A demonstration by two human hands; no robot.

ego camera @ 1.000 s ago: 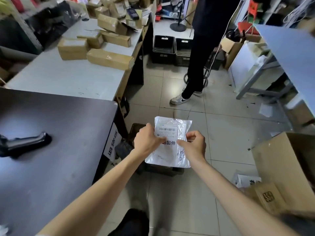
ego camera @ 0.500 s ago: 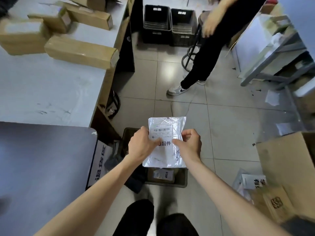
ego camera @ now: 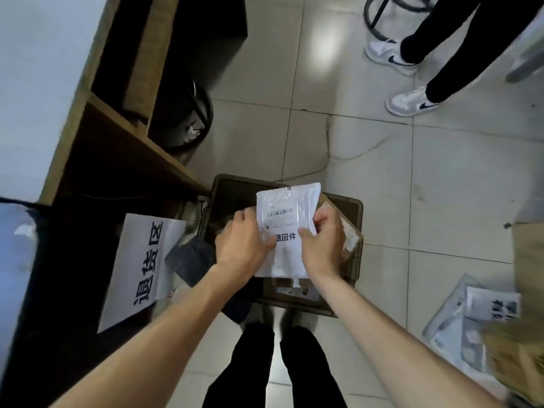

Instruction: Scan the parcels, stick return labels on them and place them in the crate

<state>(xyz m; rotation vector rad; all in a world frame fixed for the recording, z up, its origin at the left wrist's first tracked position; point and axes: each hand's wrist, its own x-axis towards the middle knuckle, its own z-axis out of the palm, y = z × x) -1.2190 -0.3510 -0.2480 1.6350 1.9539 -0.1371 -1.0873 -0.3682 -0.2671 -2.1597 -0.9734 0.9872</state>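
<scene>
Both hands, left (ego camera: 243, 247) and right (ego camera: 322, 245), hold parcel (ego camera: 287, 213) above crate (ego camera: 351, 207).

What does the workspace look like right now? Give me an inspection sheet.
Surface: tiled floor; pale table at left.
Job's things: white parcel with return label, held over the crate, which already holds other parcels.
Clutter: plastic mailers on the floor at right; dark bag beside the crate.
Grippers: left hand and right hand both pinch the white parcel, thumbs on its front.
Cables: thin cord on the floor beyond the crate.
Surroundings: printed sign at left; another person's trainers; waste bin under the pale table.
</scene>
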